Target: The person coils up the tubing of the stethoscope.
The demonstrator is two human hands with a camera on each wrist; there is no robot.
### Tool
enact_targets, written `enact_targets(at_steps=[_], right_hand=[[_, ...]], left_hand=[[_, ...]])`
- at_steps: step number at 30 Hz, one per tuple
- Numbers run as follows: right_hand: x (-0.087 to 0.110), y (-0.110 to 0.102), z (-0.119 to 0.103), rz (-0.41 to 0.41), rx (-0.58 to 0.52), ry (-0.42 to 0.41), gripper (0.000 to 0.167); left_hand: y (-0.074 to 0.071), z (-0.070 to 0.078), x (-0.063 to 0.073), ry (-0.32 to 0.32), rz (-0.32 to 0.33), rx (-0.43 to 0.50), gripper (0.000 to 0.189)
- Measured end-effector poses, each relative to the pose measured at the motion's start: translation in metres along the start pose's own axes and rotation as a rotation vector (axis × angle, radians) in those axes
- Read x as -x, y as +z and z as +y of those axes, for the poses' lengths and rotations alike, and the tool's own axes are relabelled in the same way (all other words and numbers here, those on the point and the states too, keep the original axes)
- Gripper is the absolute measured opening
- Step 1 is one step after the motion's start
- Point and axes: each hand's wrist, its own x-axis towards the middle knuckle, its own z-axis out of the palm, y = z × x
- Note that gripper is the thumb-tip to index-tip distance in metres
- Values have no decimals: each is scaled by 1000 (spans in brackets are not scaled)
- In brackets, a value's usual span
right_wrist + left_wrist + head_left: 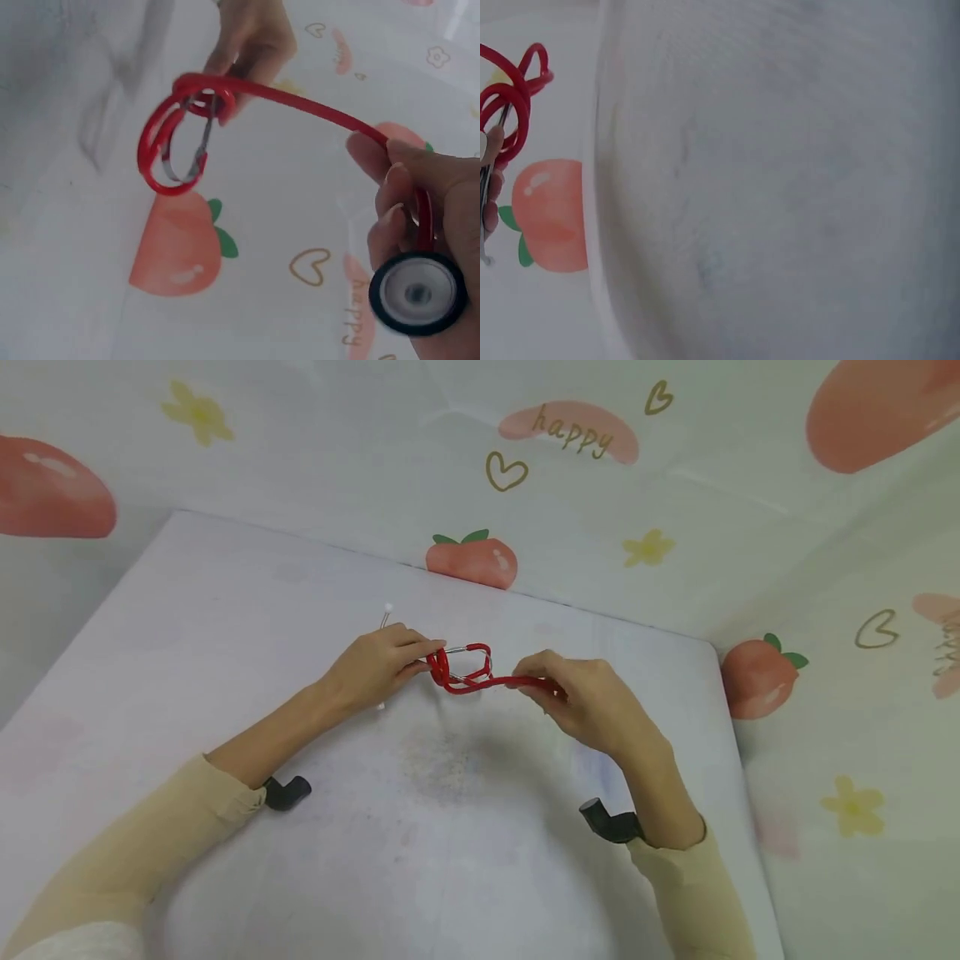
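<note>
A red stethoscope (pixel 471 687) is held above the table between both hands. My left hand (pixel 375 664) pinches its metal binaurals, where the red tubing is wound round them in loops; a white ear tip (pixel 387 607) sticks out beyond the fingers. In the left wrist view the red coil (pixel 523 94) shows at the left edge, with only some fingertips visible. My right hand (pixel 588 702) grips the free length of tubing, which runs taut from the coil. Beneath that hand, the round chest piece (pixel 418 293) with its dark rim hangs in the right wrist view.
A white table (pixel 360 877) lies below the hands, its back edge against a wall cloth (pixel 360 460) printed with peaches, hearts and flowers. Black wrist-worn devices sit at the left wrist (pixel 288 793) and right wrist (pixel 609 823).
</note>
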Motion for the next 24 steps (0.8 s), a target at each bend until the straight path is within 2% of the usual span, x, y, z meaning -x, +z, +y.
enact_targets(at_steps=[6, 11, 15, 19, 24], right_hand=[[-13, -6, 15, 96, -14, -78, 22], [-21, -8, 23, 118, -45, -86, 23], [-25, -6, 28, 144, -96, -59, 25], [-28, -2, 38, 207, -141, -41, 23], [-32, 9, 55, 292, -220, -49, 21]], left_hand=[[0, 1, 4, 116, -20, 91, 48], [1, 6, 2, 209, -20, 159, 52], [-2, 17, 0, 248, -35, 223, 52], [-5, 26, -2, 265, -53, 258, 50], [-6, 34, -2, 296, -33, 299, 50]])
